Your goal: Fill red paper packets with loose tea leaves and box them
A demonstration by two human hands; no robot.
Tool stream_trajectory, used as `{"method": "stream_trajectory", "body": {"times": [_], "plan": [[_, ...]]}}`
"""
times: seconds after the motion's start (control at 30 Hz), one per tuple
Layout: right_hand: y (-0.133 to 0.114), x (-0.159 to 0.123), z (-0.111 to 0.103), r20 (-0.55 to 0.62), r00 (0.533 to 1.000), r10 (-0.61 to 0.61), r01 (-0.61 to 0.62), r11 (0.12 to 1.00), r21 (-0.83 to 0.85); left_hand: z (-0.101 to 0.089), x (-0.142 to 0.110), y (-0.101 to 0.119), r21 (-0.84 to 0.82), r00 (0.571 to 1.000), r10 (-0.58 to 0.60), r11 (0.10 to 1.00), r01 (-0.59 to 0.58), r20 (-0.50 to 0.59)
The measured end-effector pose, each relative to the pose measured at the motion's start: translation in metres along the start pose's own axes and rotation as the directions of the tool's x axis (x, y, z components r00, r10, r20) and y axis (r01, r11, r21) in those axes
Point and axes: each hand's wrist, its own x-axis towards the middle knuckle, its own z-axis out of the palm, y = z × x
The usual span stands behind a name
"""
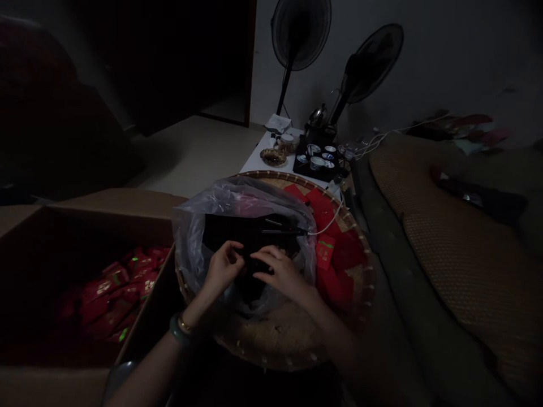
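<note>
My left hand (225, 264) is curled in a loose pinch over an open clear plastic bag (190, 226). Facing it, my right hand (282, 271) is bent, its fingertips towards the left. Anything between the fingertips is lost against the bag's very dark contents (229, 229). Just beyond the hands, a thin dark tool (284, 231) with a white cord lies across the bag. The bag sits in a round woven tray (275, 342). Red packets (325, 252) lie along the tray's right side.
At left stands a cardboard box (114, 202) holding many red packets (106, 288). Behind the tray, a white table (254, 162) carries a tea tray with cups (317, 163) and a woven dish (272, 157). Two fans (301, 34) stand beyond. A seat with a woven mat (449, 226) is at right.
</note>
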Motion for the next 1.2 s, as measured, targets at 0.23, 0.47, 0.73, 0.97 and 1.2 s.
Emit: {"method": "stream_trajectory", "body": {"times": [0.23,0.47,0.73,0.97,1.2], "plan": [[0.002,0.004,0.01,-0.062,0.998,-0.001,-0.001,1.0,-0.028,0.002,-0.002,-0.003,0.048,1.0,0.001,0.999,-0.002,0.017],[-0.008,0.002,0.004,0.03,0.998,0.061,-0.055,0.985,-0.166,0.007,-0.004,-0.002,0.015,0.998,0.006,1.0,-0.007,0.067],[-0.007,-0.001,0.004,0.129,0.989,0.076,-0.028,0.939,-0.342,0.008,-0.001,-0.005,-0.131,0.997,-0.058,0.989,0.065,0.056],[0.007,0.0,0.007,0.082,0.992,0.099,-0.089,0.989,-0.121,0.009,-0.001,-0.008,-0.226,0.996,-0.084,0.97,0.086,0.016],[0.004,0.003,-0.002,-0.001,0.998,0.066,-0.066,0.998,-0.009,0.011,-0.004,-0.006,-0.173,0.996,-0.078,0.981,0.083,0.035]]}}
